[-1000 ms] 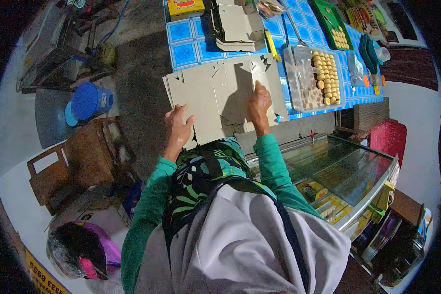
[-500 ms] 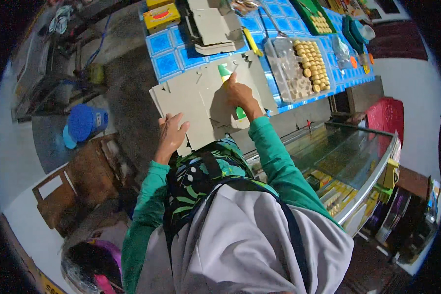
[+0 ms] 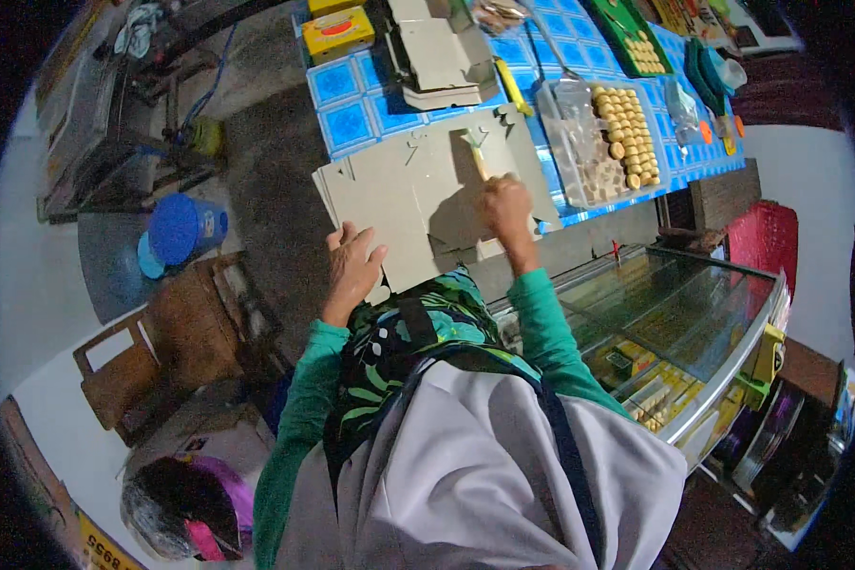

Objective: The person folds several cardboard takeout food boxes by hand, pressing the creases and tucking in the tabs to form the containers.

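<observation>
A flat grey cardboard box blank [image 3: 389, 180] with cut slots lies on top of others over the front edge of the table. My left hand [image 3: 354, 271] rests on its near left edge, fingers apart. On the right half, my right hand [image 3: 506, 211] is curled into a fist at a raised narrow cardboard flap [image 3: 478, 157], pale with a little green. The fingertips and the flap's lower part are hidden under the hand. Behind the blank stands an open cardboard box [image 3: 439, 57]. A yellow cutter-like tool [image 3: 513, 87] lies beside it.
A clear plastic tray [image 3: 570, 195] of small round pastries stands right on the blue-checked tablecloth [image 3: 342, 85]. Further back are a green tray [image 3: 613, 24] with pastries and a yellow box [image 3: 338, 34]. A glass display case [image 3: 655, 294] stands at right, a blue bucket [image 3: 176, 230] at left.
My right hand has gone from a pointing finger on the green-and-white flap to a fist lower down. The flap now shows as a narrow strip. The view has shifted slightly.
</observation>
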Demonstrator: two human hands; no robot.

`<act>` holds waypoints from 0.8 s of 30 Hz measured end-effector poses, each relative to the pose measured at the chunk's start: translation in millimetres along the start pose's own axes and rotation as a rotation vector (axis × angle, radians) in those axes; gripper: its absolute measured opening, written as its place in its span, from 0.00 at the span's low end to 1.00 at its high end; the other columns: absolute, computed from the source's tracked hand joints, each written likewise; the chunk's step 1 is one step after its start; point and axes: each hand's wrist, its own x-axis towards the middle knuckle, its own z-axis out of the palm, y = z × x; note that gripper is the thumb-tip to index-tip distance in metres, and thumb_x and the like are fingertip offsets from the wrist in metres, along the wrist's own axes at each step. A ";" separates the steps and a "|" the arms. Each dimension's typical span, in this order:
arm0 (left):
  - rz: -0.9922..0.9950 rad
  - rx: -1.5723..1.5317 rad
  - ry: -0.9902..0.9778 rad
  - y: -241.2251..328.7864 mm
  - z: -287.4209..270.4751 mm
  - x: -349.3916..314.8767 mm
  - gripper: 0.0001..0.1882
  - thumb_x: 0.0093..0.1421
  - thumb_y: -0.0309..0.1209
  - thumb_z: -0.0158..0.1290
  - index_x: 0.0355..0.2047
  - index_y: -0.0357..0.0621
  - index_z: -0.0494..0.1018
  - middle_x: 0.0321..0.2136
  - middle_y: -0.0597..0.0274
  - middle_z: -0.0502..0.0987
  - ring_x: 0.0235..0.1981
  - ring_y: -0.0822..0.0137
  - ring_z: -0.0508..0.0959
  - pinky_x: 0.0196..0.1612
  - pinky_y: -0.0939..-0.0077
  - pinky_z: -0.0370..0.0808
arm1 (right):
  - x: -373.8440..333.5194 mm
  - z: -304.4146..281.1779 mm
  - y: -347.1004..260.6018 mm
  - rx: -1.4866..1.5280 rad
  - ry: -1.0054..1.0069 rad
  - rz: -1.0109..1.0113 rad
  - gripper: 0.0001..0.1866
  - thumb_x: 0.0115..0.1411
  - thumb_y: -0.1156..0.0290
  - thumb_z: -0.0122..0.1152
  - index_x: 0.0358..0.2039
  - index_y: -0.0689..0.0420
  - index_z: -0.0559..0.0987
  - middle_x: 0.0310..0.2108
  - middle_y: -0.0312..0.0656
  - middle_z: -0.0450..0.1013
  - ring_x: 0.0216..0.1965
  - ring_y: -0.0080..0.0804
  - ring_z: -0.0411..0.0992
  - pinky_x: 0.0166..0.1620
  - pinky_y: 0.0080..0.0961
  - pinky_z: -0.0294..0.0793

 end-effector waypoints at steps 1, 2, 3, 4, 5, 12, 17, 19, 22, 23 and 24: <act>-0.009 -0.063 -0.003 -2.0 -2.2 -3.9 0.23 0.53 0.35 0.56 0.47 0.34 0.70 0.52 0.25 0.63 0.54 0.34 0.60 0.58 0.51 0.54 | 3.5 -18.7 1.1 0.067 0.004 -0.037 0.11 0.46 0.64 0.61 0.24 0.59 0.76 0.25 0.53 0.73 0.31 0.50 0.75 0.33 0.42 0.74; -0.023 -0.064 -0.001 -2.7 -4.3 -8.2 0.23 0.53 0.35 0.56 0.47 0.34 0.70 0.52 0.25 0.63 0.54 0.34 0.60 0.58 0.51 0.54 | 7.7 -39.4 -2.9 0.127 0.012 -0.070 0.11 0.47 0.67 0.60 0.28 0.60 0.76 0.26 0.55 0.73 0.32 0.53 0.74 0.35 0.43 0.74; 0.017 -0.030 -0.021 0.4 -4.5 -6.1 0.23 0.53 0.34 0.56 0.47 0.34 0.70 0.53 0.24 0.61 0.55 0.33 0.59 0.58 0.51 0.55 | 8.6 -34.6 2.9 0.118 0.013 -0.059 0.11 0.47 0.67 0.60 0.28 0.60 0.76 0.26 0.55 0.73 0.32 0.53 0.74 0.35 0.43 0.74; 0.055 0.004 -0.035 2.8 -4.7 -4.5 0.23 0.53 0.34 0.56 0.47 0.33 0.70 0.53 0.23 0.60 0.55 0.33 0.58 0.58 0.50 0.56 | 14.8 -25.9 7.4 0.307 -0.041 0.080 0.12 0.47 0.70 0.58 0.33 0.61 0.75 0.28 0.57 0.74 0.33 0.56 0.74 0.37 0.45 0.73; 0.063 -0.002 -0.039 6.0 -3.6 -3.8 0.23 0.53 0.34 0.56 0.47 0.33 0.70 0.53 0.23 0.60 0.55 0.33 0.58 0.58 0.50 0.56 | 17.0 -19.1 14.2 0.496 -0.092 0.222 0.16 0.47 0.73 0.56 0.39 0.61 0.74 0.30 0.59 0.74 0.33 0.60 0.73 0.38 0.47 0.72; -0.001 0.075 -0.125 14.4 -6.7 -3.4 0.22 0.50 0.26 0.55 0.46 0.28 0.70 0.57 0.25 0.53 0.57 0.33 0.54 0.56 0.50 0.58 | -12.4 -68.5 -85.7 0.495 -0.337 -0.076 0.25 0.44 0.77 0.48 0.47 0.66 0.68 0.24 0.60 0.72 0.28 0.62 0.71 0.36 0.48 0.71; 0.038 0.090 -0.090 -6.3 -4.3 -2.3 0.22 0.48 0.20 0.51 0.46 0.27 0.70 0.57 0.31 0.58 0.57 0.39 0.57 0.58 0.55 0.58 | -35.2 2.2 -139.3 0.335 -0.350 -0.169 0.40 0.48 0.64 0.58 0.58 0.69 0.56 0.56 0.79 0.47 0.56 0.78 0.49 0.49 0.70 0.58; 0.017 -0.012 -0.053 -17.9 -0.7 -5.1 0.21 0.49 0.21 0.51 0.46 0.28 0.70 0.57 0.34 0.60 0.57 0.41 0.58 0.59 0.57 0.58 | -35.2 4.5 -147.3 0.298 -0.385 -0.089 0.36 0.50 0.62 0.56 0.57 0.65 0.59 0.57 0.79 0.45 0.58 0.79 0.46 0.47 0.78 0.51; 0.019 -0.085 -0.024 -23.4 -3.1 -8.7 0.20 0.52 0.23 0.51 0.46 0.30 0.71 0.58 0.39 0.61 0.57 0.45 0.59 0.60 0.60 0.59 | -38.2 19.0 -154.1 0.022 0.029 -0.174 0.26 0.54 0.53 0.55 0.49 0.56 0.68 0.51 0.69 0.54 0.49 0.65 0.57 0.39 0.65 0.61; 0.042 -0.083 -0.042 -22.8 -4.1 -7.4 0.19 0.52 0.23 0.51 0.46 0.30 0.71 0.57 0.38 0.62 0.57 0.45 0.59 0.59 0.59 0.59 | -33.8 21.4 -147.8 0.020 0.029 -0.176 0.26 0.54 0.53 0.55 0.49 0.56 0.68 0.51 0.69 0.54 0.49 0.65 0.57 0.39 0.65 0.61; 0.049 -0.078 -0.053 -24.6 -6.8 -11.7 0.19 0.52 0.24 0.51 0.45 0.30 0.71 0.57 0.38 0.62 0.57 0.44 0.59 0.58 0.58 0.59 | -26.2 12.0 -146.1 0.106 -0.009 -0.208 0.27 0.54 0.47 0.54 0.48 0.53 0.70 0.49 0.66 0.55 0.49 0.61 0.57 0.39 0.61 0.61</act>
